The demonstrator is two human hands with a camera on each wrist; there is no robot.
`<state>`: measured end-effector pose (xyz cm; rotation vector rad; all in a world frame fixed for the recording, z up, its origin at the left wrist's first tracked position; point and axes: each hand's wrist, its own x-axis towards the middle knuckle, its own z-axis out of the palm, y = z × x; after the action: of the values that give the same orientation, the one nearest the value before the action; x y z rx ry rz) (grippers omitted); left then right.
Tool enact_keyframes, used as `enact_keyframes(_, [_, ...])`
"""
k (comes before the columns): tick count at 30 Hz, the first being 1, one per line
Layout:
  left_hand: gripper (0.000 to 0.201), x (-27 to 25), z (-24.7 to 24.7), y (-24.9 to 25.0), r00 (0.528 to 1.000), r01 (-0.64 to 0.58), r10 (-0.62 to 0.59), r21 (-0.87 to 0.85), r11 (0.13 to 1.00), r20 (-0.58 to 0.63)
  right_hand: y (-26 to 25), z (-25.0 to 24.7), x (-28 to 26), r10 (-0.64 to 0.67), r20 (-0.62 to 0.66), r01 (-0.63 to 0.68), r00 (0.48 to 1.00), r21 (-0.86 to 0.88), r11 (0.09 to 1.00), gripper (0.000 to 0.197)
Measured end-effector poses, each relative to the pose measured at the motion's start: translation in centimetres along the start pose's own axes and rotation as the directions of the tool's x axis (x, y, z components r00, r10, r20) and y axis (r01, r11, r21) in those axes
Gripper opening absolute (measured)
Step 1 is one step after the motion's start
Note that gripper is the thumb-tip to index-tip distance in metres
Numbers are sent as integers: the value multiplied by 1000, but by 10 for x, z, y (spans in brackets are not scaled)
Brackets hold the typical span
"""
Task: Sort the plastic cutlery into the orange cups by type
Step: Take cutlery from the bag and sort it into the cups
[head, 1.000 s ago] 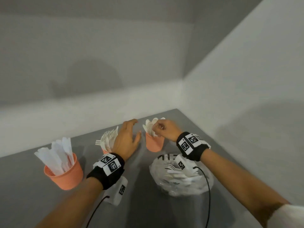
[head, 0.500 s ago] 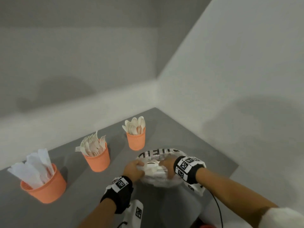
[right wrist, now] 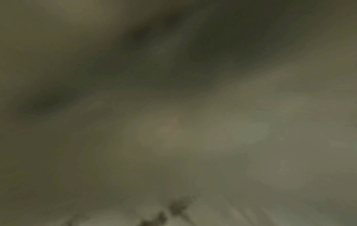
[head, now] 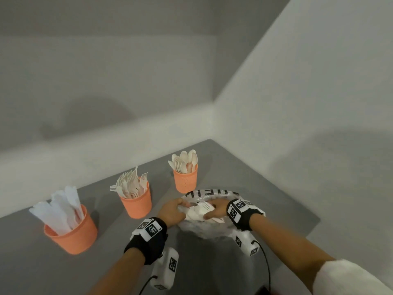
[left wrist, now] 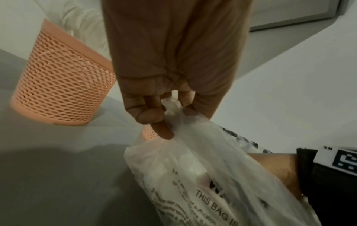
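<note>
Three orange mesh cups stand in a row on the grey table: knives (head: 70, 233) at left, forks (head: 137, 202) in the middle, spoons (head: 185, 177) at right. In front of the spoon cup lies a clear printed plastic bag (head: 208, 229) with white cutlery inside. My left hand (head: 172, 211) pinches the bag's left edge (left wrist: 170, 111) between thumb and fingers. My right hand (head: 213, 209) reaches into the bag's mouth, fingers and thumb curled round white pieces, with a fork head (head: 205, 207) showing there. The right wrist view is dark and blurred.
The grey table (head: 265, 194) ends at a corner on the right and meets white walls behind the cups. A fork cup (left wrist: 61, 85) stands close to the left of my left hand. Wrist-camera cables hang below both forearms.
A second ago my right hand was at the spoon cup and my left beside the fork cup. Both have come back to the bag; the left took its edge, the right went inside.
</note>
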<state>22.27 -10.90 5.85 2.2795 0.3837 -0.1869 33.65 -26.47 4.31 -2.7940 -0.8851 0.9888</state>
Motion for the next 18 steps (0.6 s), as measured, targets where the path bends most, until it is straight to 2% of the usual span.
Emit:
enact_keyframes(4, [38,0,2,-3,1000,-5,5,-1,1000,-5,-8,11,2,-30,-17,29,999,-57,998,53])
enact_keyframes(9, [36,-2,2,-12,1000,-14,14,-3,1000,-11,-10,13,2,-29,20,29,999,-37,999,66])
enact_keyframes(13, [33,-1,-1,-16,1000,1,0,6,1000,-31,-10,10,3,-28,45,26,999,40,999,59])
enact_keyframes(15, [29,1,-1,-16,997,22,-20,18,1000,-71,-10,9,4,-26,40,23,999,61,998,57])
enact_keyframes(18, [34,2,0,-15,988,63,-58,29,998,-144,-12,12,4,-39,12,38,999,79,996,54])
